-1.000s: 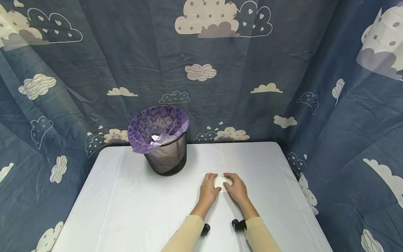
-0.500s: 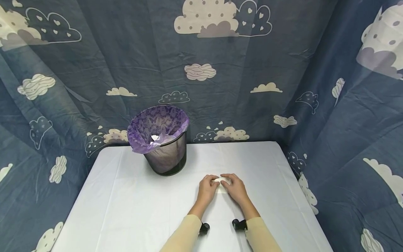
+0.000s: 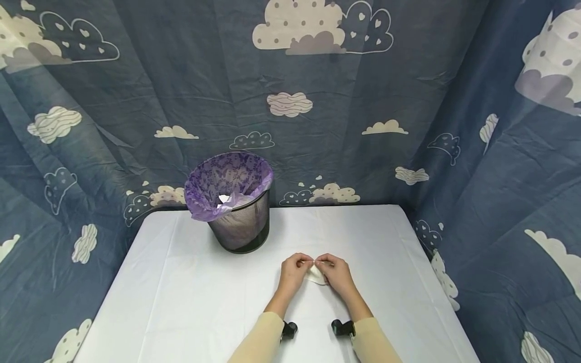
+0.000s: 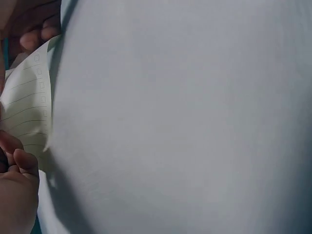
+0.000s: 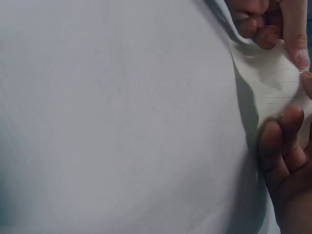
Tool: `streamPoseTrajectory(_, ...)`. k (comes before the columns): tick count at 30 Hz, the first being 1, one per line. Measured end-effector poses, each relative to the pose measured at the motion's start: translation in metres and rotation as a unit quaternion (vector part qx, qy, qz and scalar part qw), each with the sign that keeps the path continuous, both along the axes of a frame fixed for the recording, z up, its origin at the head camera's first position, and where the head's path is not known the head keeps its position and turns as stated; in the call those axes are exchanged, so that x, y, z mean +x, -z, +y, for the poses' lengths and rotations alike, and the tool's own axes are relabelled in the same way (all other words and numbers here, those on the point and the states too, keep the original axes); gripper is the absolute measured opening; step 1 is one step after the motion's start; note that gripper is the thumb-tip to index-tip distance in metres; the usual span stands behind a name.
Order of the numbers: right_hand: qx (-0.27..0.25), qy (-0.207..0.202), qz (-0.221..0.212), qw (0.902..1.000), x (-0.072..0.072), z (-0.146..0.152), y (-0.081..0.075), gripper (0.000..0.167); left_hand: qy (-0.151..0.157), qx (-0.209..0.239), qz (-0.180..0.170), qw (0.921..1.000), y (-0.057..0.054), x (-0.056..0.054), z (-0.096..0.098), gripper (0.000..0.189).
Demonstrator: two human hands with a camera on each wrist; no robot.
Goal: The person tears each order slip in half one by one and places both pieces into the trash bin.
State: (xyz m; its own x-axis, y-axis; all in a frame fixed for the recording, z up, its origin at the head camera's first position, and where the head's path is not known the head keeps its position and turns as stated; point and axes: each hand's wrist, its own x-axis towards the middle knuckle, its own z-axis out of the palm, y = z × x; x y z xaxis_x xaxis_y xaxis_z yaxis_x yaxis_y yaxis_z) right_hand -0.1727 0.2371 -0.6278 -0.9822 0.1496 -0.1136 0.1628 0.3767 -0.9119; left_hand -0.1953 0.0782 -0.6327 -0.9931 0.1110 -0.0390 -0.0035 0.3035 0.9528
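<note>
A small cream note sheet [image 3: 316, 276] with ruled lines and little checkboxes is held between both hands over the table. My left hand [image 3: 292, 273] pinches its upper edge from the left, thumb against fingertips. Close beside it, my right hand [image 3: 335, 273] pinches the same edge from the right, so the fingertips of both hands nearly meet. In the left wrist view the sheet [image 4: 28, 100] bows, its free edge standing off the cloth. Part of the sheet [image 5: 280, 85] is covered by fingers in the right wrist view.
A black mesh wastebasket [image 3: 240, 229] with a purple liner [image 3: 199, 189] stands at the back left, white scraps [image 3: 224, 199] inside. White cloth covers the table [image 3: 204, 292]. A dark blue cloud-print curtain [image 3: 317, 151] surrounds it on the back and sides.
Both hands have moved from the sheet's sides to its upper edge and drawn together there. The sheet, lying flat a second ago, is now lifted and bent. The left hand has shifted slightly left.
</note>
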Motion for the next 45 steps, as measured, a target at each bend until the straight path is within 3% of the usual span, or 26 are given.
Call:
streamPoseTrajectory(9,-0.071,0.012,0.012,0.9973,-0.002,-0.013,-0.016,0.013,-0.011,0.028,0.021,0.9993,-0.024,0.002,-0.012,0.008)
streamPoseTrajectory(32,-0.093,0.003,0.062,0.9938,-0.006,-0.047,-0.091,0.014,-0.029,0.073,0.096,0.9923,-0.094,0.004,-0.046,0.014)
streamPoseTrajectory(45,-0.107,-0.009,0.087,0.9904,-0.006,-0.062,-0.124,0.016,-0.039,0.082,0.143,0.9855,-0.123,0.003,-0.059,0.010)
